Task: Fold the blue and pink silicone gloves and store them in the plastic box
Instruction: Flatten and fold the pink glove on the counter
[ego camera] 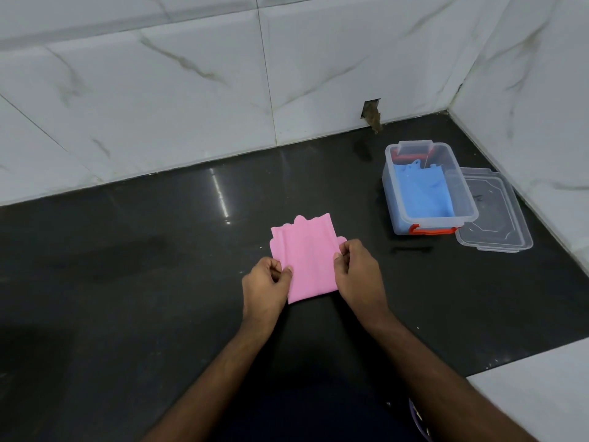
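At centre frame, on the glossy black stone counter (127, 282): one folded pink silicone glove (306, 260), pinched at its left edge by the left hand (266, 282) and at its right edge by the right hand (358, 269), thumbs on top. At two o'clock, well apart: clear rectangular plastic box (390, 186) with orange latch, blue silicone glove (420, 193) already inside; clear lid (497, 218) just beside at three o'clock. Risk, judged: springy silicone may unfold if either pinch loosens in transit, and could snag on the box rim.

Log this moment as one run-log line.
blue glove: in plastic box | lid: off, beside box | pink glove: folded, pinched by left hand and right hand
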The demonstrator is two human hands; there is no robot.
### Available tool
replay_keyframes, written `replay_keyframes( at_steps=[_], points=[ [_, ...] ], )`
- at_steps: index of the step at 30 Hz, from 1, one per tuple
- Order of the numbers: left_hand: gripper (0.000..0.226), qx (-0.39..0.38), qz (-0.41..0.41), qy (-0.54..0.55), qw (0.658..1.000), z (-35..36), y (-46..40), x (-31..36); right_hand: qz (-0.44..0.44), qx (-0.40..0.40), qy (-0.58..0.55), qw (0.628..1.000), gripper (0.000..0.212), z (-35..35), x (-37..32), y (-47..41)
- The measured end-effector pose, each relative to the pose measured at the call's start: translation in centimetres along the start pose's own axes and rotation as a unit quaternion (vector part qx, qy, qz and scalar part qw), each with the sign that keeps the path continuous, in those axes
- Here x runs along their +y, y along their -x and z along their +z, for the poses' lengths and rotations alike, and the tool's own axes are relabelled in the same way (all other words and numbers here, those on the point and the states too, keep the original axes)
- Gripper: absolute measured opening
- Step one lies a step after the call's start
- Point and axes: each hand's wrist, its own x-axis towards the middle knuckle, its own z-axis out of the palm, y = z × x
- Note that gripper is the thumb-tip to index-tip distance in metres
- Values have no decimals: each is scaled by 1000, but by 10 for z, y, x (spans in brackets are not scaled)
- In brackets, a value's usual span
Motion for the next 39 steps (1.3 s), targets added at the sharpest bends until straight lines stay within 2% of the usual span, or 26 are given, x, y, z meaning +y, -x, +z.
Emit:
replay_keyframes(
  at_steps=[2, 4, 8, 12, 18, 23, 29, 34, 37, 39],
  points=[
    [17, 10, 28, -12, 999, 2, -1, 2, -7, 8, 11, 1000, 7, 0, -1, -1],
    [31, 13, 40, -17, 999, 0, -7, 2, -18, 12, 13, 1000, 12, -2, -1, -1],
    [62, -14, 8, 1, 1000, -6, -23, 5, -37, 14, 35, 999, 32, -10, 1, -4],
    [48, -41, -2, -7, 999, -4, -31, 10, -42, -2, 41, 998, 49, -16, -1, -9],
    [37, -53, -77, 43, 995, -1, -39, 13, 26, -93, 35, 995, 74, -18, -4, -23],
    [18, -84, -150, 131, 976, 2, -46, 18, 70, -129, -14, 989, 71, -19, -1, -41],
    [25, -100, -142, 188, 967, 4, -44, 24, 97, -166, -100, 976, 49, -22, 5, -53],
    [20, -194, -150, 306, 920, -1, -42, 22, 63, -181, -13, 981, 35, -26, 4, -53],
    [22, -239, -144, 358, 891, -7, -41, 19, 69, -201, -35, 976, 34, -32, 2, -51],
    [27, -246, -139, 385, 879, -9, -39, 21, 87, -236, -98, 963, 38, -40, -1, -49]
  ],
)
